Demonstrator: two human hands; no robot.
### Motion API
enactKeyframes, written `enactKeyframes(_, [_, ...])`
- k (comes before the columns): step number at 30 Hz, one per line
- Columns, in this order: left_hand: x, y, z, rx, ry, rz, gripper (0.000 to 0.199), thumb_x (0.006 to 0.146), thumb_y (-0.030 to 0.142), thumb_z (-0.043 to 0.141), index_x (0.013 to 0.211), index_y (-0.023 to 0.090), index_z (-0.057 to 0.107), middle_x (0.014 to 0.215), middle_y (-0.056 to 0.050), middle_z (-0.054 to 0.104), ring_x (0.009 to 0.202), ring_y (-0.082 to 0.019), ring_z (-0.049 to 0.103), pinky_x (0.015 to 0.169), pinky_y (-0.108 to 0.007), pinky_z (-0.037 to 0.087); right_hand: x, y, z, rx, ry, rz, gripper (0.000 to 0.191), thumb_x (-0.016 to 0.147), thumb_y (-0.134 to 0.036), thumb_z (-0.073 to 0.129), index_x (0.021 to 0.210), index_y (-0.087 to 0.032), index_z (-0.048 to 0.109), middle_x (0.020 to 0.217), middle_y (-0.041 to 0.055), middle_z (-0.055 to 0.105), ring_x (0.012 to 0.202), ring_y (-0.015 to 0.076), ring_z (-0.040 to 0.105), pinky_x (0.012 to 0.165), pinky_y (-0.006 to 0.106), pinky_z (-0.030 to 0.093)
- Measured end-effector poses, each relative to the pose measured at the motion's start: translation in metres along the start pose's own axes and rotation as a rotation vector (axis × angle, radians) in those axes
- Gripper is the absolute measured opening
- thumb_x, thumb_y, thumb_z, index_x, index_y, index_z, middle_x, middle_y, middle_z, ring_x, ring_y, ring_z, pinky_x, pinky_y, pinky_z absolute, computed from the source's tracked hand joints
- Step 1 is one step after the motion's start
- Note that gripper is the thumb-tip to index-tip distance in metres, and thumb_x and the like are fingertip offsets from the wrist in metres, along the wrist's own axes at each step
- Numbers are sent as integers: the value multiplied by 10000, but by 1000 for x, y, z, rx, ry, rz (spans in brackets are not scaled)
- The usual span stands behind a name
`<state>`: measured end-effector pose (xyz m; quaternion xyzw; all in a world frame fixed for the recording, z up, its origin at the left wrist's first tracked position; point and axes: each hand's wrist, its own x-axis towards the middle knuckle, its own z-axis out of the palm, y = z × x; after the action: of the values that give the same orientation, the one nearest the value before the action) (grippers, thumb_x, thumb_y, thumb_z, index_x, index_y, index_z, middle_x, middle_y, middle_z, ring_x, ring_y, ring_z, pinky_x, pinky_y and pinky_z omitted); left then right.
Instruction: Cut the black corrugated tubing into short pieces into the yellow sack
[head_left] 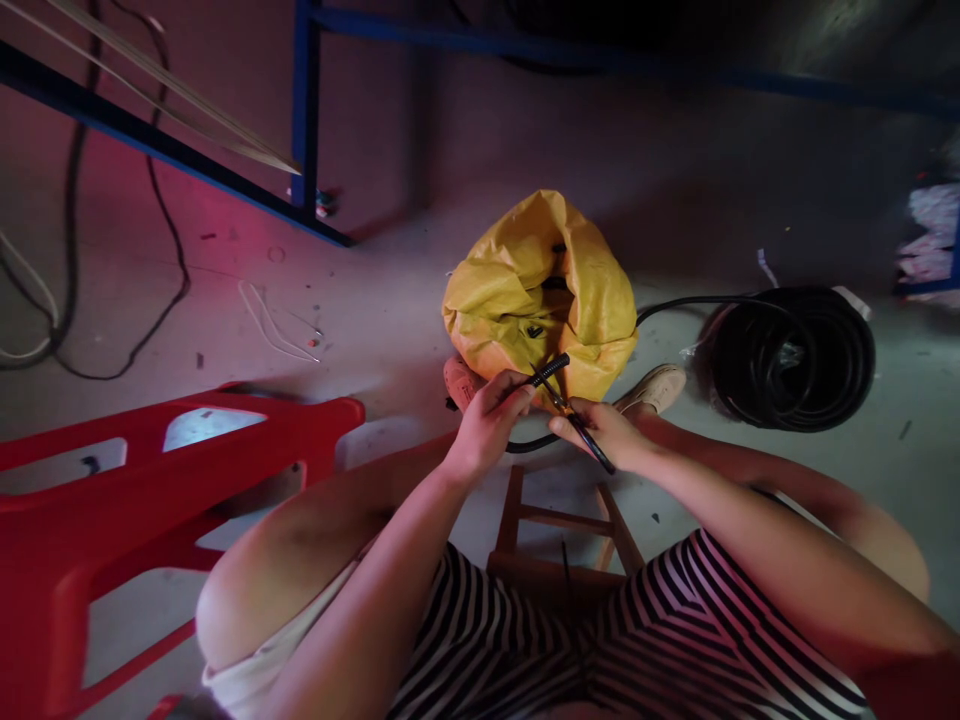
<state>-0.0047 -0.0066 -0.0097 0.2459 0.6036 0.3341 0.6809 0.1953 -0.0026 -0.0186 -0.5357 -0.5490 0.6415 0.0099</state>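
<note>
My left hand is closed on a black tube, whose end points up and to the right over a yellow sack. In my right hand is a cutting tool with dark handles; its metal jaws lie against the tube near my left fingers. The sack stands open on the floor between my feet, with small dark pieces inside. Beneath my hands the black tube curves, and another stretch runs from behind the sack to a black coil on the right.
A red plastic stool lies at the left. Blue metal frame bars cross the top, with cables hanging at the upper left. Below my hands is a small wooden stool. White thread and scraps lie on the floor.
</note>
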Motion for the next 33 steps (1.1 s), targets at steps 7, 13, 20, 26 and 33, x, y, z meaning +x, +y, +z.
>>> enactKeyframes(7, [6,-10,-5,-42,-40,-62,283,807,391,777,770,199,574,609,54,465,501,-81,394,500,-238,342,3,17,7,111,-30,48,575,849,-766,647,733,-221,508,533,-41,482,507,141,513,486,237,349])
enactKeyframes(13, [8,-16,-4,-76,-48,-74,319,805,404,769,764,204,524,606,68,453,490,-68,377,495,-233,312,6,22,7,156,-85,97,580,832,-758,681,715,-217,508,511,-35,540,433,134,542,436,233,409])
enactKeyframes(20, [7,-17,-3,-59,-47,-91,312,815,416,746,783,207,515,597,75,450,481,-65,367,498,-238,308,8,24,6,152,-98,109,585,819,-755,699,703,-214,510,505,-30,557,419,135,560,417,232,428])
enactKeyframes(26, [6,-17,-1,-73,-56,-101,316,812,423,735,801,206,505,622,77,451,493,-60,363,506,-231,305,8,21,3,105,-104,128,626,789,-801,684,681,-216,490,484,-30,541,395,135,543,396,236,411])
enactKeyframes(33, [7,-19,-3,-73,-56,-96,336,809,438,739,792,203,500,637,70,453,520,-62,372,519,-227,308,8,21,3,100,-103,100,618,792,-785,692,659,-217,489,483,-19,546,411,144,560,407,238,395])
